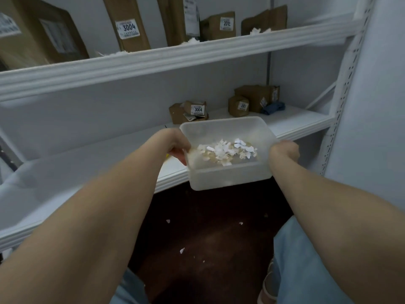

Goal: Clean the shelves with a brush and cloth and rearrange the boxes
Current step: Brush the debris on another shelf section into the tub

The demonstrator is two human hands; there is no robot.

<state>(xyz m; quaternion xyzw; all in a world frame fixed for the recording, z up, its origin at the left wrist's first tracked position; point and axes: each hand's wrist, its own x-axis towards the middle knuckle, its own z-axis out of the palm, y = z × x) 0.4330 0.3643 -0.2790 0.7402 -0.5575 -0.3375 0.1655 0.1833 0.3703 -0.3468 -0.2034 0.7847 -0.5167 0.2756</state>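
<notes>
Both forearms reach forward, bare, roughly parallel and converging slightly toward the wrists. The left hand point(178, 148) grips the left wall of a translucent plastic tub point(228, 179). Its wrist is bent downward and its fingers are curled under the rim, mostly hidden behind the wrist. The right hand point(285, 151) grips the opposite wall, knuckles up and fingers closed round the rim, with the fingertips not visible.

The tub is level and sits at the front edge of the lower shelf point(295, 126), partly over the dark floor point(208, 238). Whether it touches the shelf cannot be told. Inside it is a heap of white and beige paper scraps point(225, 151), gathered mid-bottom.

At the back of the lower shelf is a small brown box labelled 3004 point(188, 111). To its right, well apart, is a cluster of brown boxes point(254, 99) with a blue cloth point(274, 107) bunched against its right side. The upper shelf point(153, 62) carries tall upright boxes point(127, 25), with white fluff point(190, 41) at their feet.

A few loose white bits point(182, 250) lie on the floor. Blue jeans point(306, 260) and a shoe point(268, 286) show at the lower right.
</notes>
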